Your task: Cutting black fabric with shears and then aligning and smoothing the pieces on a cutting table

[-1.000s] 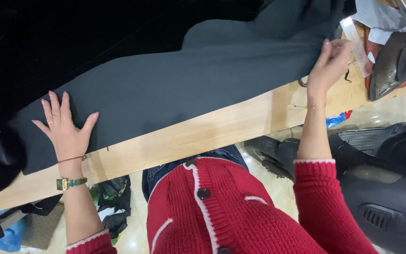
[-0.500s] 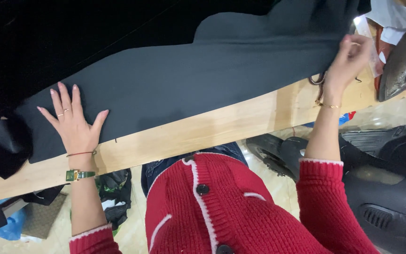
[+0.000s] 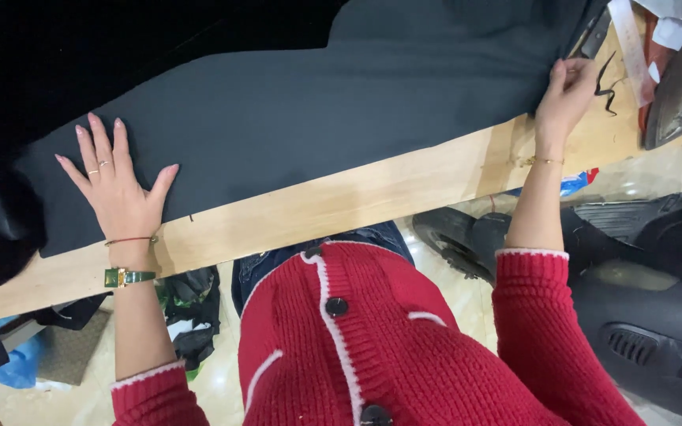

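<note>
Wooden table (image 3: 372, 197), dark fabric (image 3: 341, 110) under left hand (image 3: 120, 193)

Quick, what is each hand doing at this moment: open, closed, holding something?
Left hand: open, fingers spread, lying flat on the dark cloth.
Right hand: closed, pinching the edge of the same cloth by the wooden table.

A sheet of fabric (image 3: 341, 110) lies spread across the wooden table (image 3: 341, 209), the left hand (image 3: 116, 189) flat on its near left part, the right hand (image 3: 566, 95) at its right edge, with an iron (image 3: 680, 87) further right on the table.
</note>
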